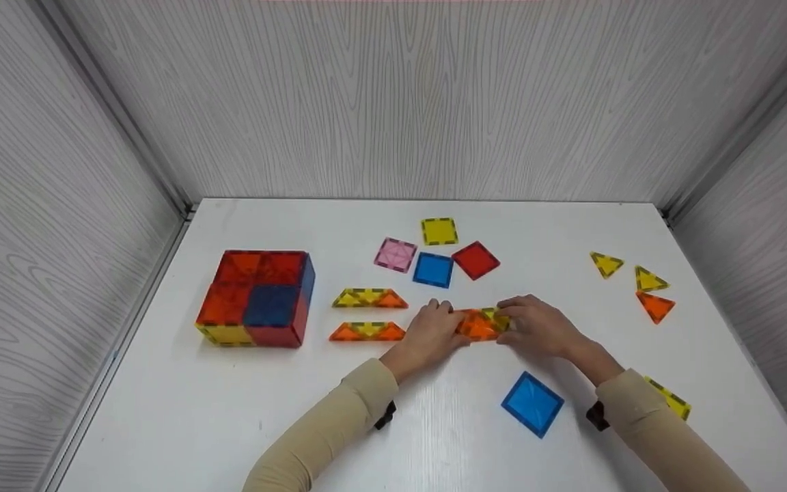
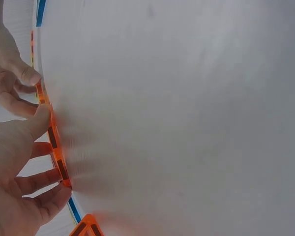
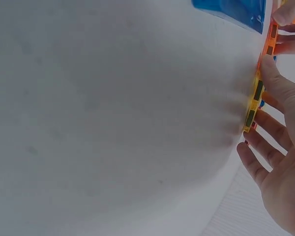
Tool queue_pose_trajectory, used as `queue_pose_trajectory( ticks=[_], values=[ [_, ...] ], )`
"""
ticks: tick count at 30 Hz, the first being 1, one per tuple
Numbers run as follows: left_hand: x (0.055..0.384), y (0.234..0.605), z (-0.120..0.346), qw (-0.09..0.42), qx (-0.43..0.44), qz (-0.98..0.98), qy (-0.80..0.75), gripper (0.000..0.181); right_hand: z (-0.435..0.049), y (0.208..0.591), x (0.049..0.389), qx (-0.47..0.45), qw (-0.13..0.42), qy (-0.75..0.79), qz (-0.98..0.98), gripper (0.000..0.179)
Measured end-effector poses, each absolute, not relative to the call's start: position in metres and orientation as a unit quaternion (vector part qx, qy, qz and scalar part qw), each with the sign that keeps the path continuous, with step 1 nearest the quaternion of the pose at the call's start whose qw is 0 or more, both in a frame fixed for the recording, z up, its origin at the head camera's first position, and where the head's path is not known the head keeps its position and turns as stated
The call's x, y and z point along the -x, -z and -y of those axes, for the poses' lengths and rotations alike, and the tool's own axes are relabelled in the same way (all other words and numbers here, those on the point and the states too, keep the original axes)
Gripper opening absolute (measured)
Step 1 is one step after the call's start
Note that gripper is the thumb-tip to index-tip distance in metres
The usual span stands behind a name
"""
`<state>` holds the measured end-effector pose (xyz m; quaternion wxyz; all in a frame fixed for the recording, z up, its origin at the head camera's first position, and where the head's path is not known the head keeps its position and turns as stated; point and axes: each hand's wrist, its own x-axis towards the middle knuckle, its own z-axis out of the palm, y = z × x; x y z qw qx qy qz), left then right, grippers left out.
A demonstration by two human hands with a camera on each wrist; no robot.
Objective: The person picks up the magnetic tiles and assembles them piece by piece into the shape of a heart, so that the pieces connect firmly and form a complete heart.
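Observation:
Near the middle of the table, both hands hold a strip of joined triangular magnetic tiles in orange point(image 1: 478, 328) and yellow point(image 1: 501, 320). My left hand point(image 1: 426, 333) grips the orange end, with thumb and fingers on opposite sides of an orange triangle tile point(image 2: 57, 150) in the left wrist view. At the other end, my right hand point(image 1: 541, 328) pinches a yellow triangle tile point(image 3: 254, 103) between thumb and fingers. Left of the left hand lie two finished-looking strips, a yellow-and-orange one point(image 1: 369, 298) behind an orange-and-yellow one point(image 1: 367, 332). The left hand partly covers the held strip.
A box-shaped block of square tiles point(image 1: 257, 301) stands at left. Behind the hands lie yellow point(image 1: 440, 231), pink point(image 1: 395, 255), blue point(image 1: 433, 269) and red point(image 1: 476, 260) squares. A blue square point(image 1: 533, 404) lies in front. Loose triangles point(image 1: 652, 279) are at right; a yellow tile point(image 1: 670, 398) shows beside the right sleeve.

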<state>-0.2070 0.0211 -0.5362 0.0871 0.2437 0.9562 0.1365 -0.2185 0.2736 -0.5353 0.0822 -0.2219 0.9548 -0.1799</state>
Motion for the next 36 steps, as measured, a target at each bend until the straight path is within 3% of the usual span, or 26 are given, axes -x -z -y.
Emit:
queue_pose_trajectory(
  ticks=[12, 18, 28, 36],
  values=[
    [0.211, 0.529, -0.012, 0.11, -0.221, -0.941, -0.233, 0.042, -0.284, 0.536, 0.218, 0.215, 0.028, 0.226, -0.95, 0.032],
    [0.214, 0.527, -0.017, 0.078, -0.189, -0.941, -0.27, 0.036, -0.282, 0.533, 0.222, 0.168, 0.022, 0.264, -0.95, 0.023],
    [0.22, 0.531, -0.025, 0.008, -0.159, -0.945, -0.286, 0.025, -0.278, 0.533, 0.232, 0.134, 0.028, 0.282, -0.95, 0.029],
    [0.229, 0.532, -0.031, 0.013, -0.153, -0.942, -0.298, 0.019, -0.279, 0.534, 0.238, 0.131, 0.028, 0.278, -0.951, 0.028]
  ],
)
